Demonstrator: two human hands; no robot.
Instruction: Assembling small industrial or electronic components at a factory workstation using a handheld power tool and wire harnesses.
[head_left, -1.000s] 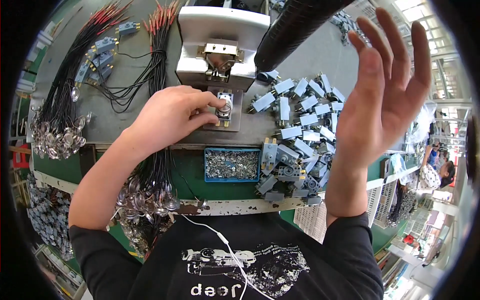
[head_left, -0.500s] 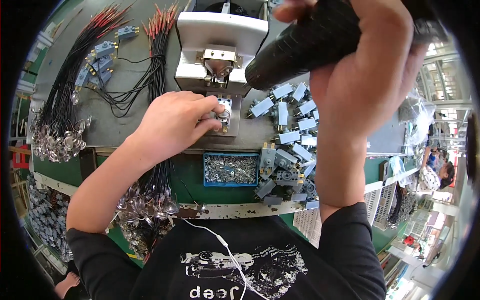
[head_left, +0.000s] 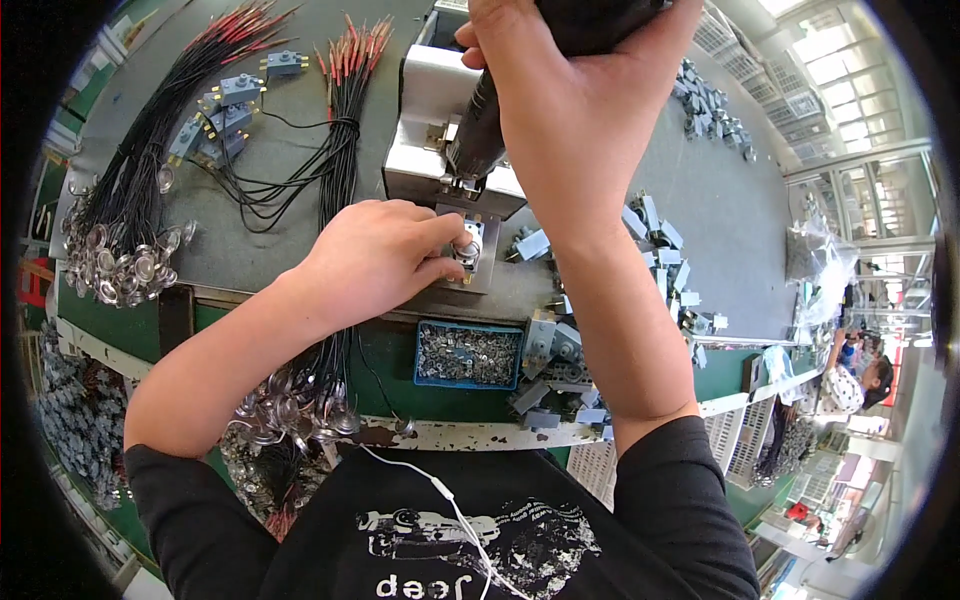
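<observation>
My left hand [head_left: 372, 255] pinches a small round metal cap [head_left: 466, 250] with thumb and forefinger. It presses the cap on a switch [head_left: 476, 238] that sits on a flat metal plate [head_left: 484, 275]; the fingers hide part of both. My right hand [head_left: 585, 130] is wrapped round a thick black electric screwdriver [head_left: 482, 125]. The screwdriver slants down in front of the white screw feeder [head_left: 428, 105], its lower end close to the feeder's metal outlet. Its tip is hard to make out.
Bundles of black wires [head_left: 345, 150] with red ends and round metal cups lie at the left, near a few grey switches [head_left: 240, 90]. A blue tray [head_left: 468, 355] of small metal parts sits below the plate. More grey switches [head_left: 560, 350] are heaped at the right, partly behind my right forearm.
My right hand has swung the screwdriver left, from beside the feeder to in front of its outlet. The left hand keeps its pinch on the plate. The whole view has shifted slightly.
</observation>
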